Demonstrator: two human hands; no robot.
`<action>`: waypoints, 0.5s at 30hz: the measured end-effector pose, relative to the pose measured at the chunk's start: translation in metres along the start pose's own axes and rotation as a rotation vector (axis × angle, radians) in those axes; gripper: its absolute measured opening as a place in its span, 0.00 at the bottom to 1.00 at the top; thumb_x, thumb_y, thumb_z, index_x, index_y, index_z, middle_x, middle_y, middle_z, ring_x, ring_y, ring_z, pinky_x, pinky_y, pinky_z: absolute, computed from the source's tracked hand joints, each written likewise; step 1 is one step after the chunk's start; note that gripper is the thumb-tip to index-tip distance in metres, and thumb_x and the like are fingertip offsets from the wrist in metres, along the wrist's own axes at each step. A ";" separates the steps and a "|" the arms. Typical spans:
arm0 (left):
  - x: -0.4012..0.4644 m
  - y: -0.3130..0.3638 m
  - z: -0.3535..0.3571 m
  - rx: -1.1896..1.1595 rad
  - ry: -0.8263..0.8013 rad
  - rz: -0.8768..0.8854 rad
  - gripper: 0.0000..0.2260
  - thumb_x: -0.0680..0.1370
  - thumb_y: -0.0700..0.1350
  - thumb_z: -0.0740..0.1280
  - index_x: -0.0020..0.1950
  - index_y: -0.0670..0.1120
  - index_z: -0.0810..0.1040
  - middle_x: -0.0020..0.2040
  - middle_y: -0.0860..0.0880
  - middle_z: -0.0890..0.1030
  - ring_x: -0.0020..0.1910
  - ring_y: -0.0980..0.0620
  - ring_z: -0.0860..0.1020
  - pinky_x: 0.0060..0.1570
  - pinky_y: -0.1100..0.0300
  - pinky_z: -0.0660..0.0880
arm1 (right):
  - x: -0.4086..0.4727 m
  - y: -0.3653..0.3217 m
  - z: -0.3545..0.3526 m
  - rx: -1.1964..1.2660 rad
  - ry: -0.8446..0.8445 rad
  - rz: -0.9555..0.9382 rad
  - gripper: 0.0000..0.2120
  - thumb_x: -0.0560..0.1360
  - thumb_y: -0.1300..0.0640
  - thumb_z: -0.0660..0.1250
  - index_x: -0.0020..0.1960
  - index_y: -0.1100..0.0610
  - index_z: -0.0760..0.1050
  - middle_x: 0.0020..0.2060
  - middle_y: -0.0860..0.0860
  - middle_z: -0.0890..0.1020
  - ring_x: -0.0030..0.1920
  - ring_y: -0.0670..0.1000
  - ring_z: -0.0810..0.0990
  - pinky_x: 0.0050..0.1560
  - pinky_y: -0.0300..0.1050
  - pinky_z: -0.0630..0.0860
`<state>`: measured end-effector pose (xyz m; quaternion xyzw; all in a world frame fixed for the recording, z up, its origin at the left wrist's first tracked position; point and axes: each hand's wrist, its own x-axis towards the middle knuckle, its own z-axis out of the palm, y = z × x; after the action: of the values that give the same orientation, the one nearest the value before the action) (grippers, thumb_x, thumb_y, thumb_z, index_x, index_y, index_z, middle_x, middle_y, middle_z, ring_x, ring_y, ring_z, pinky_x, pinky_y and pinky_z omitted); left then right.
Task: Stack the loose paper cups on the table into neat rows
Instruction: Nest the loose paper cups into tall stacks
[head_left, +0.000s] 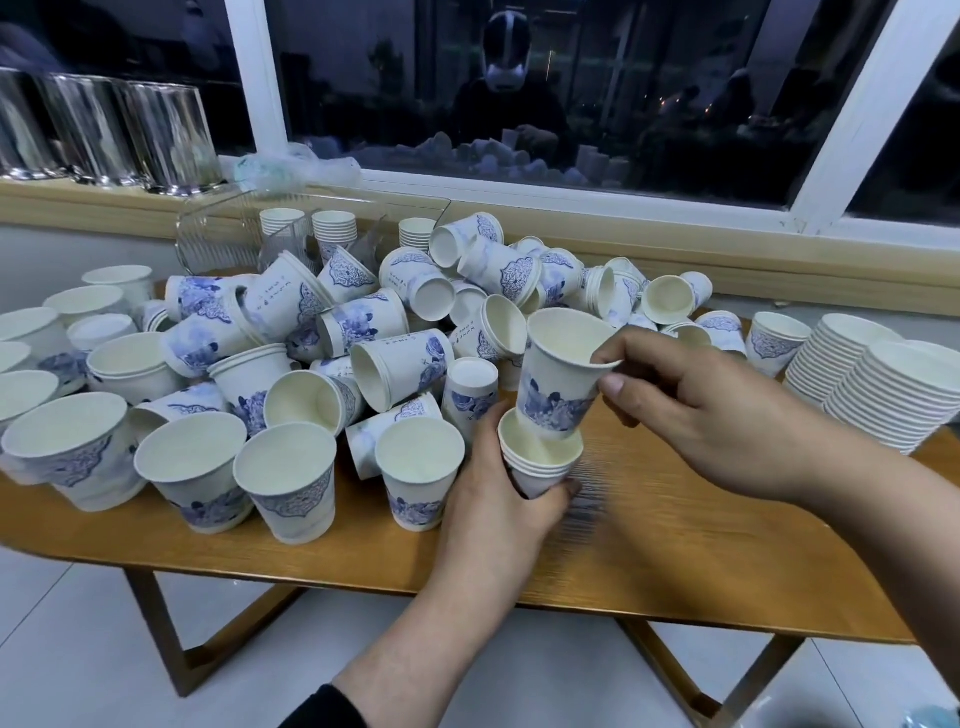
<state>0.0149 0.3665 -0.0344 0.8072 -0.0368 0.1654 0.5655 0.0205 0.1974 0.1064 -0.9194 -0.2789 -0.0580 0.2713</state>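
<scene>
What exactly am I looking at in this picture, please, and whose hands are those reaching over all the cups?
There is no machine here: one camera worn on a person's head looks forward and down at that person's own two hands. The left hand grips a short stack of nested cups. The right hand pinches the rim of a single cup and is lowering it into that stack. On the wooden table lies a jumbled heap of loose cups, with finished stacks lying on the right.

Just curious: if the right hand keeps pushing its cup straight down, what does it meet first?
Probably the short stack gripped by the left hand: the cup pinched by the right hand already sits in its mouth.
</scene>
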 end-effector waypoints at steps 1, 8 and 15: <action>0.000 0.000 0.001 0.002 -0.001 -0.003 0.36 0.67 0.49 0.80 0.70 0.62 0.65 0.62 0.62 0.78 0.61 0.62 0.76 0.61 0.62 0.73 | 0.002 0.000 0.001 -0.022 -0.045 0.009 0.05 0.80 0.48 0.60 0.47 0.43 0.73 0.37 0.43 0.78 0.36 0.44 0.74 0.36 0.36 0.69; 0.006 -0.001 0.002 0.015 -0.022 -0.017 0.38 0.68 0.49 0.80 0.73 0.56 0.66 0.67 0.61 0.75 0.65 0.65 0.71 0.60 0.79 0.63 | 0.019 0.021 0.020 0.173 0.086 0.103 0.09 0.80 0.45 0.60 0.55 0.44 0.76 0.30 0.53 0.77 0.29 0.45 0.72 0.33 0.40 0.70; 0.008 0.001 0.003 0.004 -0.023 -0.040 0.34 0.70 0.47 0.80 0.65 0.64 0.63 0.63 0.66 0.72 0.61 0.72 0.67 0.55 0.85 0.57 | 0.087 0.056 0.039 -0.031 -0.035 0.099 0.14 0.80 0.56 0.65 0.64 0.44 0.75 0.38 0.47 0.80 0.36 0.45 0.78 0.41 0.43 0.74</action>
<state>0.0232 0.3640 -0.0319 0.8108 -0.0267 0.1447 0.5665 0.1218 0.2214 0.0698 -0.9370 -0.2371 -0.0326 0.2545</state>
